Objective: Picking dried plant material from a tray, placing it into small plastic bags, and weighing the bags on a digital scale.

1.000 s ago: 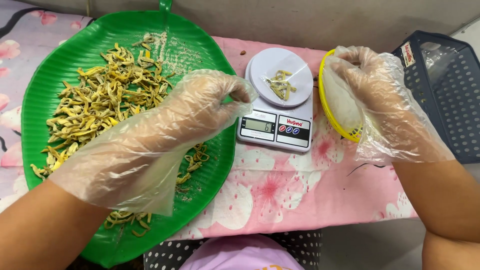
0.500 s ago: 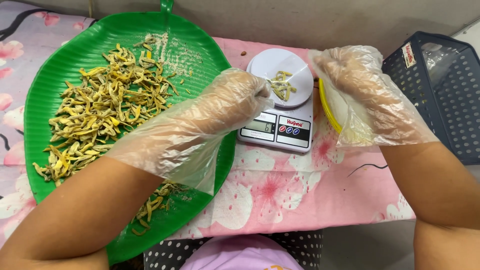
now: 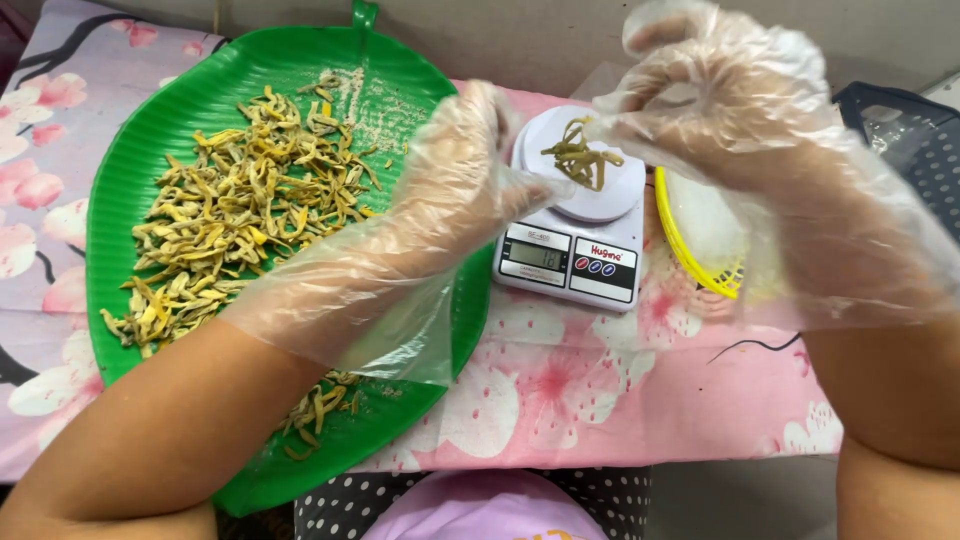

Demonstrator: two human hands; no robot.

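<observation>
Both my hands wear loose clear plastic gloves. My left hand (image 3: 455, 195) reaches across the green leaf-shaped tray (image 3: 250, 70), and its bent fingertips touch the left edge of the round plate on a small white kitchen scale (image 3: 570, 255). A small clump of yellow-green dried strips (image 3: 580, 160) lies on that plate. My right hand (image 3: 740, 120) hovers above the scale's right side with fingers curled and tips pinched near the clump. Clear film shows at its fingertips, and I cannot tell whether that is glove or something held. A large pile of the same strips (image 3: 240, 210) covers the tray.
A yellow plastic basket (image 3: 690, 255) sits right of the scale, partly under my right hand. A dark mesh basket (image 3: 920, 130) stands at the far right. A pink floral cloth (image 3: 600, 390) covers the table, whose front edge is close to me.
My left hand slid right from the tray to the scale's plate. My right hand rose from the yellow basket to above the scale. The view has moved closer.
</observation>
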